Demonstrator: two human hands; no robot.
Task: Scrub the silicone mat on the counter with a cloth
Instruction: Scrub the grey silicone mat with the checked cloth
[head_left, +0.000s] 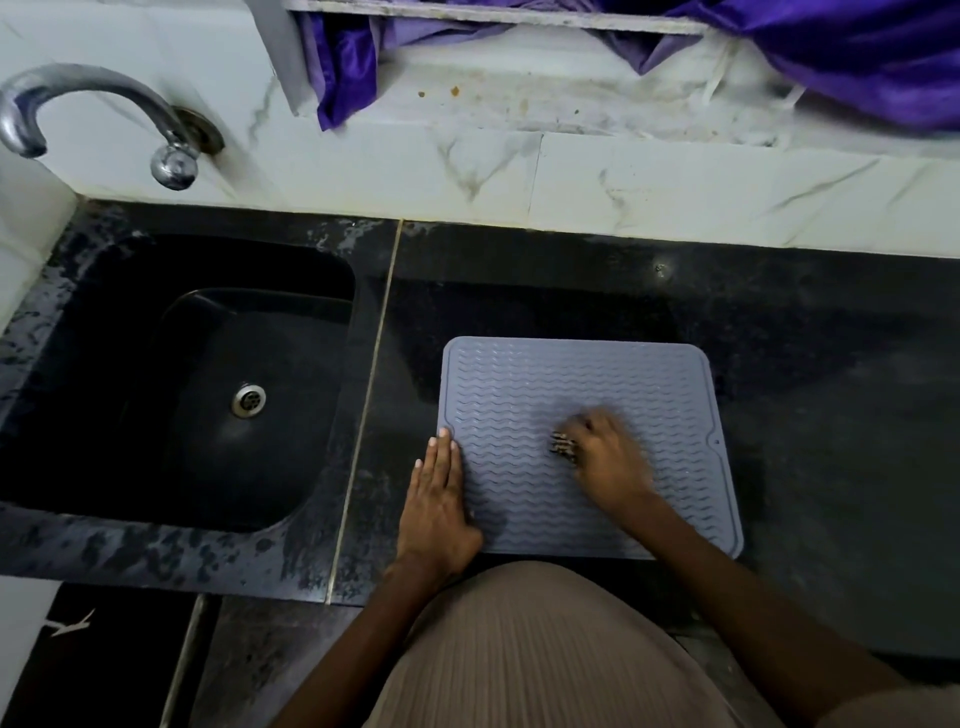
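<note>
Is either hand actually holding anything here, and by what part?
The right hand grips a small dark scrubbing cloth, bunched under its fingers; only a bit shows. The left hand holds nothing, pressing flat on the silicone mat at its left edge.

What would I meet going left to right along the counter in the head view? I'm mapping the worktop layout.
Tap → sink → left hand pressing flat on the mat's edge → right hand gripping a small cloth on the silicone mat → bare counter.
</note>
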